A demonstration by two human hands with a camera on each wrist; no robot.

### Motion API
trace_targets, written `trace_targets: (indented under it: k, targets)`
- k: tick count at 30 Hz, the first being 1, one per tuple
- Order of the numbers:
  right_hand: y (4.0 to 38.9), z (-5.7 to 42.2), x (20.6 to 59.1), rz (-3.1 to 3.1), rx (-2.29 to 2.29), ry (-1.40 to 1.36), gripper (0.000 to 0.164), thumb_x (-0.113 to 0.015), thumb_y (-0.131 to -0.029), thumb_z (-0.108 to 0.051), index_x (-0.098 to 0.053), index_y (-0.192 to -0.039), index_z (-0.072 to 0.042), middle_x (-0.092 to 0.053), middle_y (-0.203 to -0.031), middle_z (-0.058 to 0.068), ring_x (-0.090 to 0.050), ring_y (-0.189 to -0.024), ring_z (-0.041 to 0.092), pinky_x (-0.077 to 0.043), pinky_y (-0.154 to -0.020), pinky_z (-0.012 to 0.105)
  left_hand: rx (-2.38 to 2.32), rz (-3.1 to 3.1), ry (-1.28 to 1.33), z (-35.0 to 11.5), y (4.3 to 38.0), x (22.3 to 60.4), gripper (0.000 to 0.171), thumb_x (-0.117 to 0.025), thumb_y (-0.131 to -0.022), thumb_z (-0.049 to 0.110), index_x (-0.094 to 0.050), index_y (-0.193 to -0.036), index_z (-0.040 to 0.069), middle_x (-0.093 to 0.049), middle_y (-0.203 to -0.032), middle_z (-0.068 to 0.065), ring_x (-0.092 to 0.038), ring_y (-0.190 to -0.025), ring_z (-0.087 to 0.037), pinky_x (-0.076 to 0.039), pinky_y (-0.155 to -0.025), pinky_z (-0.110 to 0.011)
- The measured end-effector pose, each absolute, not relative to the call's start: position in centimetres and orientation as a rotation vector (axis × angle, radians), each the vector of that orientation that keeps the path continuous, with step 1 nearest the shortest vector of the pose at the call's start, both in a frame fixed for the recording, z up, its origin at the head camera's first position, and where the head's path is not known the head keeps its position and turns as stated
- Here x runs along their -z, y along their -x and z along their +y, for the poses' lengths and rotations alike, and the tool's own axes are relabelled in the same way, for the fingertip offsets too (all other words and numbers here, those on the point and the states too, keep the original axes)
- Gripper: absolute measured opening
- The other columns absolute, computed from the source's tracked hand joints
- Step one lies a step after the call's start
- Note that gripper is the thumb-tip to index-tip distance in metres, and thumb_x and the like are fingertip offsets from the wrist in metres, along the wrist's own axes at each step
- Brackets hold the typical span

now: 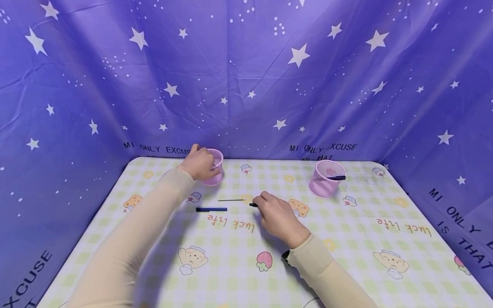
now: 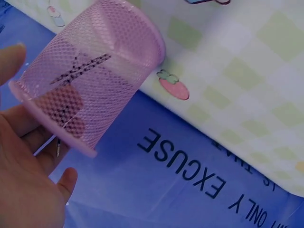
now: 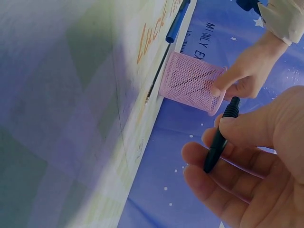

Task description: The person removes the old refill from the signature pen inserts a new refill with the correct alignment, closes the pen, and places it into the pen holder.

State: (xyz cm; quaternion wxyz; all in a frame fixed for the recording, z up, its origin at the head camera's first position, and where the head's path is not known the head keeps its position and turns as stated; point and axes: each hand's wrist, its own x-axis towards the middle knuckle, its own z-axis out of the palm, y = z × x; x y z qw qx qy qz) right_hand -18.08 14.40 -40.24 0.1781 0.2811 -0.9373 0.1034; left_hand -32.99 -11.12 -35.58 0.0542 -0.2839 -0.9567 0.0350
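Below a purple star-printed curtain (image 1: 246, 64), the head view shows a green-checked tablecloth (image 1: 339, 273) bearing a blue barrel (image 1: 215, 209), a thin refill (image 1: 232, 200), a left pink cup (image 1: 218, 173) and a right pink cup (image 1: 321, 188) with a dark pen (image 1: 337, 178). From the left wrist, the left hand (image 2: 23, 161) reaches inside the left pink cup, near slender dark sticks (image 2: 80, 69); whether it grips one, I cannot tell. From the right wrist, the right hand (image 3: 280, 142) pinches a short black pen piece (image 3: 220, 141).

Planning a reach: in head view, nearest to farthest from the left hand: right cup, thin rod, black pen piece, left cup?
1. Left cup: left hand at its mouth.
2. Thin rod: lying between the hands.
3. Black pen piece: in the right hand.
4. Right cup: far right side.
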Motion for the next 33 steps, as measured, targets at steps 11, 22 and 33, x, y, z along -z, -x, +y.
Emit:
trace_targets:
  k: [11, 22, 33]
  targets:
    - [18.0, 14.4, 40.2, -2.657, -0.298, -0.794, 0.017, -0.065, -0.084, -0.003, -0.066, -0.1, -0.009, -0.056, -0.084, 0.0, -0.057, -0.072, 0.016, -0.048, -0.057, 0.032, -0.054, -2.876, 0.861, -11.5, 32.1, 34.2, 0.044, -0.052, -0.092, 0.044, -0.055, -0.059, 0.015, -0.065, -0.086, -0.006, -0.054, -0.095, -0.028, -0.026, -0.097, -0.05]
    - [18.0, 14.4, 40.1, -2.658, -0.294, -0.792, 0.017, -0.065, -0.084, -0.003, -0.066, -0.099, -0.01, -0.056, -0.084, -0.001, -0.058, -0.071, 0.016, -0.048, -0.057, 0.032, -0.023, -2.842, 0.847, -12.0, 31.7, 33.8, 0.006, -0.063, -0.08, 0.011, -0.065, -0.074, 0.009, -0.063, -0.085, -0.006, -0.054, -0.086, -0.028, -0.032, -0.092, -0.046]
    - [18.0, 14.4, 40.1, -2.637, -0.301, -0.789, 0.02, -0.067, -0.081, -0.002, -0.066, -0.098, -0.012, -0.056, -0.083, -0.002, -0.058, -0.071, 0.015, -0.049, -0.057, 0.032, 0.037, -2.813, 0.807, -12.6, 30.7, 33.5, 0.009, -0.067, -0.075, 0.002, -0.069, -0.082, 0.006, -0.065, -0.087, -0.007, -0.055, -0.087, -0.028, -0.032, -0.093, -0.047]
